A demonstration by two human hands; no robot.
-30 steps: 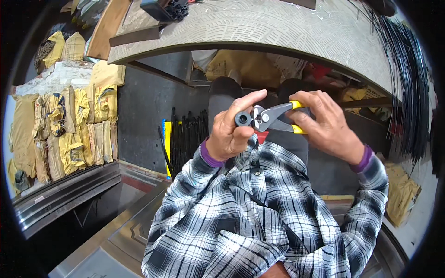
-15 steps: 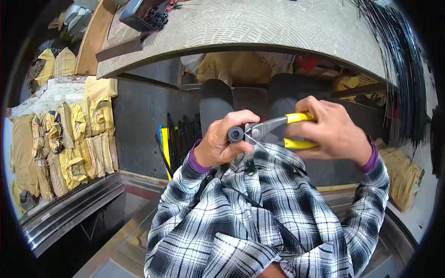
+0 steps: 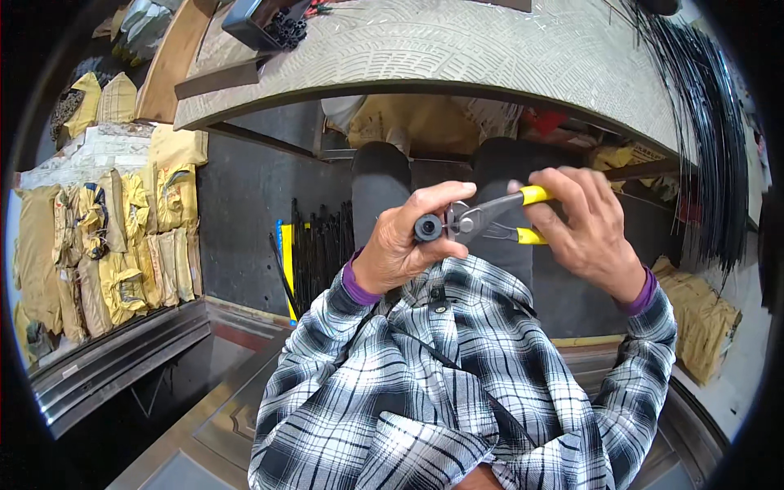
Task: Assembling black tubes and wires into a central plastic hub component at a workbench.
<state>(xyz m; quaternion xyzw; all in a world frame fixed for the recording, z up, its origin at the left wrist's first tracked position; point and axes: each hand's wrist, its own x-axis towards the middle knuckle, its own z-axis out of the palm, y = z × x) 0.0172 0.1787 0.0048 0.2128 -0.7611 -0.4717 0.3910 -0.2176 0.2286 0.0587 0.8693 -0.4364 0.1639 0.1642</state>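
Two hands: left hand [image 3: 398, 245] closed around a hollow black piece [image 3: 428, 228]; right hand [image 3: 581, 233] wrapped on yellow-handled pliers [image 3: 493, 211]; hands held apart, bridged by the tool.
Handling: judged best with the black piece pinned firmly by the left hand, fingertips kept clear of the tool's head, the head set square and the grips squeezed evenly.
Hollow black piece: one; pinched between left thumb and fingers, round end turned upward.
Pliers: one; head placed just beside the black piece, at the left thumb; whether contact is made cannot be told.
Yellow grips [image 3: 533, 194]: two; spread apart at the right hand.
Desk [image 3: 474, 45]: one; beyond both hands.
Dark bin [image 3: 249, 35]: one; on the desk, beyond and left of the left hand; its small black pieces too many to be counted.
Bundles of black strips: two; one left of the left hand [image 3: 322, 253], one right of the right hand [image 3: 714, 155]; strands not countable.
Yellow strip [image 3: 287, 257]: one; left of the left hand.
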